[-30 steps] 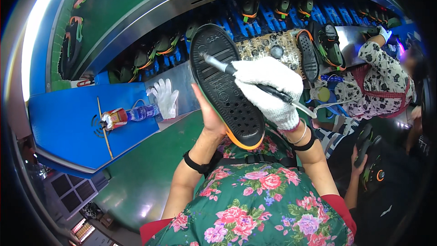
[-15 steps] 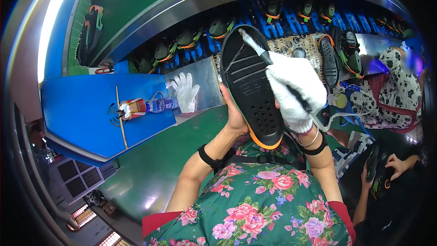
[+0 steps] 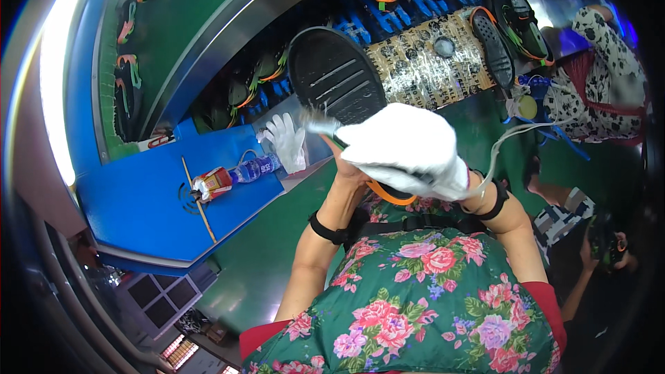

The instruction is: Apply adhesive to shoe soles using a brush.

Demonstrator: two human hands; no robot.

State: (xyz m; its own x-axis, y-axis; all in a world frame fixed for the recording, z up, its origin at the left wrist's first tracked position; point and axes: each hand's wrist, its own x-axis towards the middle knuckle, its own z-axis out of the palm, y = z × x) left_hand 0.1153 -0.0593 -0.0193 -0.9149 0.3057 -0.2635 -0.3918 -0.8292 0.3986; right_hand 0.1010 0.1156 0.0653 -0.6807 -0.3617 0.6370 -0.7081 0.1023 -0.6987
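Observation:
A black shoe sole point(image 3: 331, 62) with an orange heel edge is held up before me, tilted, its ribbed inner face toward me. My left hand point(image 3: 348, 165), bare, grips it along the left side. My right hand point(image 3: 409, 142) wears a white glove and is closed around a brush point(image 3: 320, 123) with pale, frayed bristles. The bristles lie over the sole's left edge near its middle; whether they touch is blurred. The gloved hand covers the heel half. A thin grey tube or cord point(image 3: 500, 147) runs from near my right wrist toward the right.
A taped cardboard sheet point(image 3: 429, 62) lies ahead with a round clear lid-like piece on it. Another sole point(image 3: 493, 48) and a shoe point(image 3: 525, 28) stand right. A spare glove point(image 3: 285, 140), bottle point(image 3: 256, 168) and stick point(image 3: 199, 201) lie left. Co-workers point(image 3: 596, 90) are at right.
My right hand has swept the brush from the sole's toe down and left to its left edge. The sole has shifted left and tilted. The view has turned somewhat.

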